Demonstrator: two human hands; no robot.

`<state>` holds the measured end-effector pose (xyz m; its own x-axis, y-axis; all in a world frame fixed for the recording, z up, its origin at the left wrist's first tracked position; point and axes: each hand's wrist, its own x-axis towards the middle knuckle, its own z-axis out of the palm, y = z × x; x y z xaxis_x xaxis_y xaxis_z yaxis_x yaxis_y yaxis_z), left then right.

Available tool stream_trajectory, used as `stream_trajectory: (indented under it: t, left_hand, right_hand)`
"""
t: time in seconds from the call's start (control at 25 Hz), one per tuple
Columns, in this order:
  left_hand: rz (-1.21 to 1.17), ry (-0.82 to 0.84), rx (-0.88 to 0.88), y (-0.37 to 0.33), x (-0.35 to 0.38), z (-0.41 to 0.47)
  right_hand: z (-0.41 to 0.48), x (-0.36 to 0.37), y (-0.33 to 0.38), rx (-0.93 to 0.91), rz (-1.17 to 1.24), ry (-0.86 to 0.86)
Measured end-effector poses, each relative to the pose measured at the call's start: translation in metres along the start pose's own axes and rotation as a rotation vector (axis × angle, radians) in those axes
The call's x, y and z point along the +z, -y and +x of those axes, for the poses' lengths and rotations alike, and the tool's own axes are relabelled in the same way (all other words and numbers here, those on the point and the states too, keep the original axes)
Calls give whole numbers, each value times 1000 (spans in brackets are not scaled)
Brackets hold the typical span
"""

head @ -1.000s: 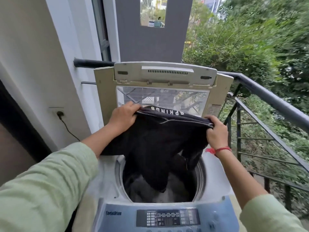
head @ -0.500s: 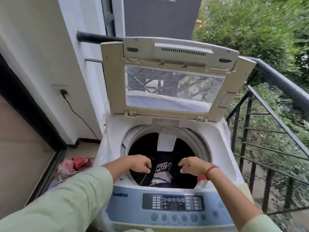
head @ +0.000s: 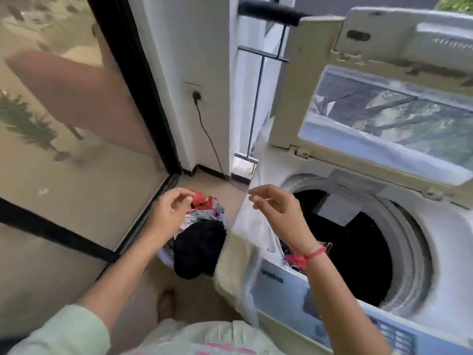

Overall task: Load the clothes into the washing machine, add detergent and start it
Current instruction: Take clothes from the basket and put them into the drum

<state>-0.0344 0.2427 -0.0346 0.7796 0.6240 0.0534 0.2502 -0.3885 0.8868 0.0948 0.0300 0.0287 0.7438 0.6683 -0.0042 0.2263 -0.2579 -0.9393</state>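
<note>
Dark clothes pile [head: 199,247] beside washing machine [head: 419,265]; left hand [head: 171,212], right hand [head: 280,213] loosely curled, empty.

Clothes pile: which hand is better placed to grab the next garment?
Left, probably. The left hand hovers empty over the clothes pile; the right hand is over the washing machine.

Soft cloth clothes [head: 199,242]; glossy plastic lid [head: 289,98]
</note>
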Motion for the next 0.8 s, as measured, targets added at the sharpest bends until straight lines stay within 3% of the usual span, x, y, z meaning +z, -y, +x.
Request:
stream_trajectory:
  t: [0.12, 0.24, 0.4, 0.48, 0.56, 0.68, 0.8]
  left_hand:
    - [45, -52, -105, 57, -51, 5]
    - [114, 2, -239, 125, -92, 20]
    - [236, 265, -357, 222, -119, 39]
    - [317, 430, -391, 262, -124, 44]
    - [362, 538, -436, 298, -124, 50]
    - [387, 647, -474, 343, -107, 62]
    - [399, 739, -476, 374, -75, 74]
  right_hand:
    - [30, 91, 9, 16, 14, 231]
    - [70, 173, -9, 139, -12, 185]
    - [106, 254, -83, 528, -154, -9]
    - [113, 276, -125, 728, -336, 23]
    - [113, 293, -158, 884, -549, 161]
    - [114, 319, -206, 909, -792, 347]
    - [121, 345, -258, 876, -895, 383]
